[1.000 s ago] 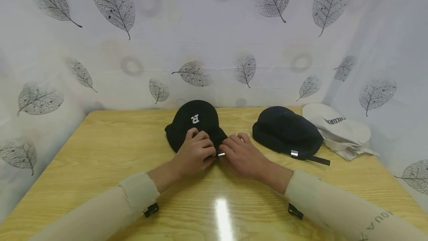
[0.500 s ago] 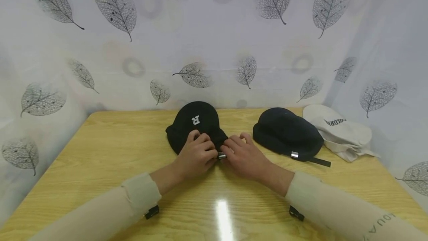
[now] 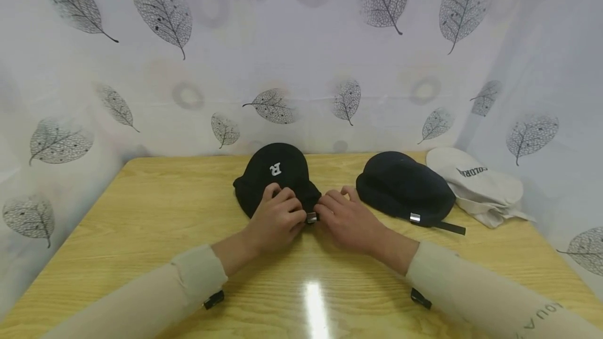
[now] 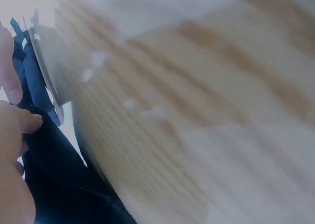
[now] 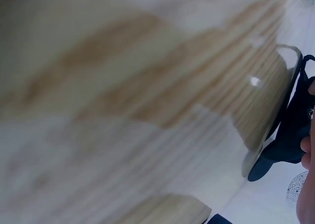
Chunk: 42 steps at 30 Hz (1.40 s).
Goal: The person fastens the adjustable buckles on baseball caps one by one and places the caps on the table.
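Observation:
A black cap [image 3: 287,155] with a white letter R on its front sits at the middle of the table, both hands at its near edge. My left hand [image 3: 275,221] grips the edge left of a small metal buckle [image 3: 311,217]. In the left wrist view, thumb and finger pinch the dark cloth of the cap [image 4: 59,155]. Just right of the buckle, my right hand [image 3: 348,221] has its fingers bent onto the cap's strap end, which they mostly hide. The right wrist view catches only fingertips [image 5: 306,160] against the cap [image 5: 288,140].
To the right lies a navy cap [image 3: 400,187] with a metal buckle and a loose strap [image 3: 449,226]. Behind it is a cream cap [image 3: 490,179] with dark lettering. The wooden table [image 3: 155,198] meets a leaf-print curtain [image 3: 301,56] at the back and sides.
My right hand has shifted slightly right, away from the buckle, which shows more fully between the hands. My left hand and the black cap stay nearly in place.

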Each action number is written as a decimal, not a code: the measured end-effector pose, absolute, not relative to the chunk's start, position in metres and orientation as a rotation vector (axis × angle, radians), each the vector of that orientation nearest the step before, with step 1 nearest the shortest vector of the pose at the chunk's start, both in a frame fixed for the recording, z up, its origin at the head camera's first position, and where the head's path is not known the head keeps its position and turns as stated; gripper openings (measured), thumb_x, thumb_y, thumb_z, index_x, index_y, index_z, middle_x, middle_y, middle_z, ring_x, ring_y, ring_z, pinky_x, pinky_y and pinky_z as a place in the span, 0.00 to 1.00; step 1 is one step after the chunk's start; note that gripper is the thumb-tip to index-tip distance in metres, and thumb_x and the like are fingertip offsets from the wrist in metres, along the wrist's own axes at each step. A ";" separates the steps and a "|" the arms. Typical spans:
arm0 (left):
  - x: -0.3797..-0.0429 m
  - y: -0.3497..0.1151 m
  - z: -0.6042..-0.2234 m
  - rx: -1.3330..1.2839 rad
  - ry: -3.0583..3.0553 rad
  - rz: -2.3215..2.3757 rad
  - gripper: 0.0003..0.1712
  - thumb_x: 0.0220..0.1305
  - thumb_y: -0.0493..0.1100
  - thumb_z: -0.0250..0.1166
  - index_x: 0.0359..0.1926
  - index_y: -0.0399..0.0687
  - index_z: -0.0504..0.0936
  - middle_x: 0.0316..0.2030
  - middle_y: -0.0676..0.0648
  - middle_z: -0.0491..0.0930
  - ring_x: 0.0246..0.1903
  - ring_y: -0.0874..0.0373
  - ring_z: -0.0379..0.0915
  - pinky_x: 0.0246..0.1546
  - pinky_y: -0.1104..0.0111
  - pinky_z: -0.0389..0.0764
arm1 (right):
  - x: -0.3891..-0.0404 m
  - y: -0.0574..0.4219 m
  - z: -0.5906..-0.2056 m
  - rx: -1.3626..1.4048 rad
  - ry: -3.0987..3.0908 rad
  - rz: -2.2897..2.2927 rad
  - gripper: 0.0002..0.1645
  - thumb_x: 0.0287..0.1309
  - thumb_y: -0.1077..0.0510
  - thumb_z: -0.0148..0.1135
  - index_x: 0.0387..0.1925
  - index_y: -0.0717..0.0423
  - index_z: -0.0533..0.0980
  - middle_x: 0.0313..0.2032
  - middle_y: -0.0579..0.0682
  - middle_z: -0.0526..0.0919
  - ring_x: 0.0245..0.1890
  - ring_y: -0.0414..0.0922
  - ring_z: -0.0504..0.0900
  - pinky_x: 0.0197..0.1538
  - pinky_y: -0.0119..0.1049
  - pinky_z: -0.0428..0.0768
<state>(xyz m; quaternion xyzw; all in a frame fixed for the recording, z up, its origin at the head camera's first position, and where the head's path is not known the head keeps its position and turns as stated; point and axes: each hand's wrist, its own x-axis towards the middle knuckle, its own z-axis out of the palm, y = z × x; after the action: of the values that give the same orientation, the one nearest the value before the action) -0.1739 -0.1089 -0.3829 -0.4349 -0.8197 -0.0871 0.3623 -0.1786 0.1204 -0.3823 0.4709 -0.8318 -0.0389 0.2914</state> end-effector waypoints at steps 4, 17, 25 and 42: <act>-0.171 -0.109 -0.383 -1.114 -2.130 -0.244 0.07 0.53 0.42 0.75 0.24 0.52 0.84 0.28 0.53 0.83 0.36 0.54 0.72 0.48 0.53 0.65 | -0.178 0.121 -0.383 1.255 -2.242 -0.068 0.13 0.64 0.50 0.59 0.46 0.52 0.78 0.44 0.47 0.79 0.47 0.48 0.74 0.49 0.50 0.66; -0.181 -0.106 -0.369 -1.102 -2.166 -0.250 0.06 0.60 0.40 0.70 0.26 0.51 0.85 0.30 0.52 0.83 0.38 0.53 0.72 0.49 0.52 0.64 | -0.192 0.121 -0.371 1.234 -2.187 -0.086 0.11 0.66 0.53 0.55 0.42 0.54 0.78 0.41 0.49 0.80 0.44 0.49 0.75 0.48 0.50 0.67; -0.188 -0.104 -0.369 -1.107 -2.146 -0.207 0.07 0.60 0.40 0.69 0.25 0.51 0.85 0.30 0.52 0.84 0.38 0.53 0.72 0.50 0.51 0.64 | -0.198 0.121 -0.373 1.252 -2.197 -0.034 0.08 0.66 0.54 0.57 0.39 0.54 0.76 0.39 0.49 0.79 0.43 0.49 0.74 0.47 0.49 0.66; -0.174 -0.102 -0.382 -1.068 -2.175 -0.220 0.14 0.54 0.55 0.75 0.29 0.52 0.84 0.30 0.53 0.84 0.39 0.54 0.73 0.51 0.51 0.65 | -0.184 0.117 -0.386 1.338 -2.212 0.122 0.06 0.69 0.55 0.56 0.38 0.54 0.73 0.38 0.48 0.77 0.41 0.48 0.73 0.46 0.47 0.65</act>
<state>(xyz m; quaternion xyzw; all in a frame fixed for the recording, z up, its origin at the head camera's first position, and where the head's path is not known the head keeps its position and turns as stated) -0.1741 -0.1023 -0.3817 -0.4116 -0.8386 -0.0847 0.3468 -0.1841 0.1167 -0.3864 0.4974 -0.8222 0.0452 0.2731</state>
